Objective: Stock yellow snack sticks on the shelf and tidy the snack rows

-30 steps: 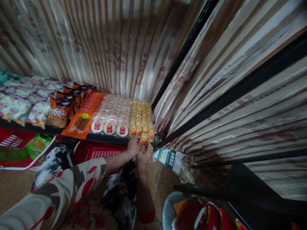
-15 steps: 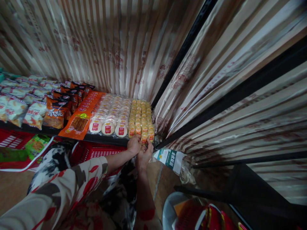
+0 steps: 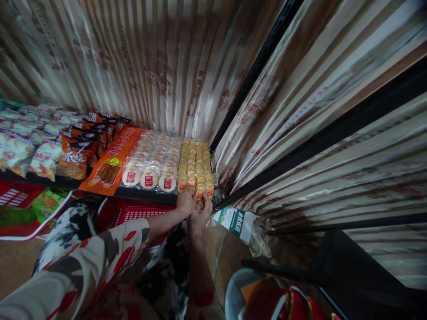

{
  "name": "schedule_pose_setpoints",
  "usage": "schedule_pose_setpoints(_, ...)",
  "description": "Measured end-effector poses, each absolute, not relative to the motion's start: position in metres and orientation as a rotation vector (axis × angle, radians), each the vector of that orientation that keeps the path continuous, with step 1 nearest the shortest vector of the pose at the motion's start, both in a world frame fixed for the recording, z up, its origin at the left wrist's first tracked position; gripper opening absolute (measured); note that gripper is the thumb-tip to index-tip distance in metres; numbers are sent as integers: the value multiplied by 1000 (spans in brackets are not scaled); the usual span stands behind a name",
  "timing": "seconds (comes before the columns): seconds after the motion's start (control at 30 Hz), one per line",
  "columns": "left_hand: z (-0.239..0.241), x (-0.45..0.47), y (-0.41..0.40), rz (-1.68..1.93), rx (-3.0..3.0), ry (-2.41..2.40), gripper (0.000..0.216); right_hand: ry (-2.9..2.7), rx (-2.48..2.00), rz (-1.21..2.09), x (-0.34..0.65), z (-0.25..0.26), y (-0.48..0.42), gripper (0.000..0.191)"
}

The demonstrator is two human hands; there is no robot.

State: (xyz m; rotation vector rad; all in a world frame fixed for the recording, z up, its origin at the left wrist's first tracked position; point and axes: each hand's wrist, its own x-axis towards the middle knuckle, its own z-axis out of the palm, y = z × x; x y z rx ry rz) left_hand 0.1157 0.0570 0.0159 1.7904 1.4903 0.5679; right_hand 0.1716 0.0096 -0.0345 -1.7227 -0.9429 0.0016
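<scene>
At the right end of the black shelf [image 3: 147,194] stand rows of small yellow packaged cakes [image 3: 192,164] in clear wrappers with red-and-orange labels. My left hand [image 3: 186,203] is closed at the front edge of these rows, its fingertips on the front small packaged cake [image 3: 200,192]. Right beside it, my right hand [image 3: 200,218] is closed around the lower part of the same cake, thumb and fingers pinching it. The fingers partly hide the cake's underside. Just left of the yellow rows are round white wrapped cakes [image 3: 167,181] with red labels.
Further left lie a large orange snack packet [image 3: 111,171], orange chip bags [image 3: 74,158] and white snack bags [image 3: 45,158]. Red baskets [image 3: 133,211] sit below the shelf. Striped curtains [image 3: 160,66] and black poles [image 3: 253,73] rise behind. A grey bucket [image 3: 230,293] stands lower right.
The view has shifted very slightly. Both hands stay at the front small packaged cake, with no clear movement.
</scene>
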Motion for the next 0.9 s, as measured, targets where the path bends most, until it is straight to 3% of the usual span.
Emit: schedule_pose_setpoints(0.9, -4, 105, 47, 750, 1857, 1308, 20, -1018, -1764, -104, 169, -35, 5, 39)
